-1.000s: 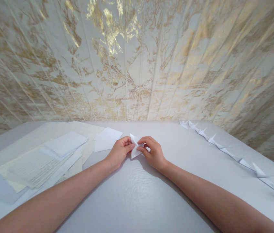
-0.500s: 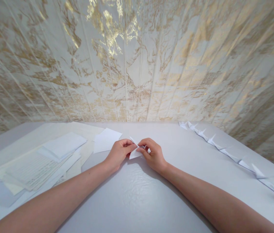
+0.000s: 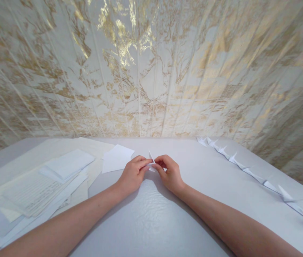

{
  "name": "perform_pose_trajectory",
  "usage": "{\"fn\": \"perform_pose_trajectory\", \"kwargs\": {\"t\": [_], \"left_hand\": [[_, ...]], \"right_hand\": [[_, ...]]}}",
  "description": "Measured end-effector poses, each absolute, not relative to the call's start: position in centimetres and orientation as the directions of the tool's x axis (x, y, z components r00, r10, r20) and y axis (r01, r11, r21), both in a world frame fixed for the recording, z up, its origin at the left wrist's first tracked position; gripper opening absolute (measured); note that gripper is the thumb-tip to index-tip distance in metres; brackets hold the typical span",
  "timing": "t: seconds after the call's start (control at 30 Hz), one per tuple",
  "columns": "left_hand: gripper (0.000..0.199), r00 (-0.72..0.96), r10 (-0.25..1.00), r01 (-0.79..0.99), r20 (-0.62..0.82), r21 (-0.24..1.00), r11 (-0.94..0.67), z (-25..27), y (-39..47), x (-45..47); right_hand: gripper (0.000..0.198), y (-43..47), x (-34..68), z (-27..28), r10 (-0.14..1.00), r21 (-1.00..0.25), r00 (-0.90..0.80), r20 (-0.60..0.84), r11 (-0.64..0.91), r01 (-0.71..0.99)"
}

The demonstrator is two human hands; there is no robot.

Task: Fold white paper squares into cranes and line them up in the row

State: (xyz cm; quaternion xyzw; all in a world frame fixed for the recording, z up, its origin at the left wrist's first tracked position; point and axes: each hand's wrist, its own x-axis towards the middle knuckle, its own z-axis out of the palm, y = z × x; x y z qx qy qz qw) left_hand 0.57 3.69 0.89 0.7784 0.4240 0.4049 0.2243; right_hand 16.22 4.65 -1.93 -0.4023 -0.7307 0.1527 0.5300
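Between my two hands, just above the table (image 3: 151, 217), is a small folded white paper (image 3: 151, 155) with a thin point sticking up. My left hand (image 3: 134, 172) pinches it from the left, thumb and fingers pressed together. From the right, my right hand (image 3: 169, 172) grips it between thumb and curled index finger. Most of the paper is hidden behind the fingers. A loose white paper sheet (image 3: 116, 158) lies flat just beyond my left hand.
On the left lies a spread of papers, with written sheets (image 3: 30, 194) and folded white paper (image 3: 69, 162) on top. Several folded paper cranes (image 3: 285, 193) stand in a row along the right edge. A gold-patterned wall covering (image 3: 140, 89) rises behind the table.
My left fingers have shifted over the folded paper, hiding more of its lower flap. Its thin point now stands more upright. The view has tilted slightly up.
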Motion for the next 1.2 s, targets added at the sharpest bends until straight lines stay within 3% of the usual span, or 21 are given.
{"fn": "perform_pose_trajectory", "kwargs": {"t": [0.37,0.6,0.97,1.1,1.2], "left_hand": [[0.019,0.280,0.874,0.522,0.397,0.701,-0.486,0.8,3.5,0.6],[0.014,0.258,0.843,0.550,0.472,0.646,-0.530,0.9,3.6,0.6],[0.017,0.225,0.893,0.508,0.390,0.735,-0.449,0.4,4.0,0.7],[0.023,0.155,0.915,0.418,0.373,0.815,-0.403,-0.3,4.3,0.6],[0.024,0.139,0.918,0.369,0.372,0.840,-0.397,-0.6,4.5,0.6]], "right_hand": [[0.008,4.3,16.3,-1.4,0.667,-0.490,-0.204,0.716,0.689,0.535],[0.012,4.3,16.5,-1.6,0.651,-0.434,-0.233,0.722,0.689,0.581],[0.004,4.4,16.3,-1.5,0.732,-0.525,-0.252,0.633,0.645,0.556],[0.019,4.2,16.4,-1.4,0.709,-0.449,-0.334,0.621,0.672,0.590],[0.019,4.1,16.4,-1.3,0.688,-0.356,-0.388,0.613,0.680,0.641]]}}
